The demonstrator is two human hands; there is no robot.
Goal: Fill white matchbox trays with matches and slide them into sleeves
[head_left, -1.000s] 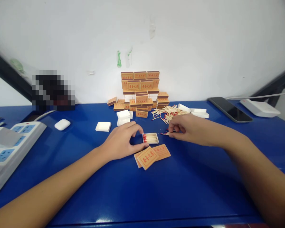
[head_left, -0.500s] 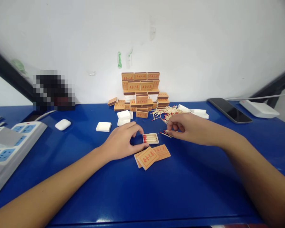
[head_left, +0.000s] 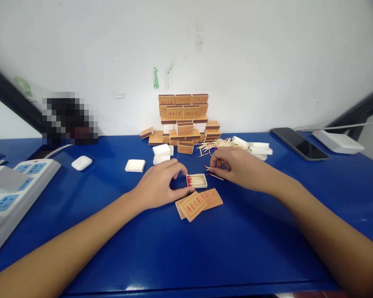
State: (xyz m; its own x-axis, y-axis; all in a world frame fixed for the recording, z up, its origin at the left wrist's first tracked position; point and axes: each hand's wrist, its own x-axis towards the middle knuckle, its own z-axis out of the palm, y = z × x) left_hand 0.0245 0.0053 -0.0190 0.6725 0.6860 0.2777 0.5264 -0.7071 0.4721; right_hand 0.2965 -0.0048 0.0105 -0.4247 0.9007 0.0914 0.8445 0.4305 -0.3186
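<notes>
A small white matchbox tray with red-tipped matches in it lies on the blue table. My left hand curls round the tray's left side, thumb and fingers touching it. My right hand is just right of the tray, fingers pinched on a few matches low over the table. A loose pile of matches lies behind that hand. Two orange matchbox sleeves lie flat in front of the tray.
A stack of orange matchboxes stands against the white wall. Empty white trays lie left and trays lie right. A white earbud case and a power strip sit at the left, a phone at the right.
My right hand has moved left with the pinched matches, from right of the tray to close beside it. My left hand has stayed on the tray.
</notes>
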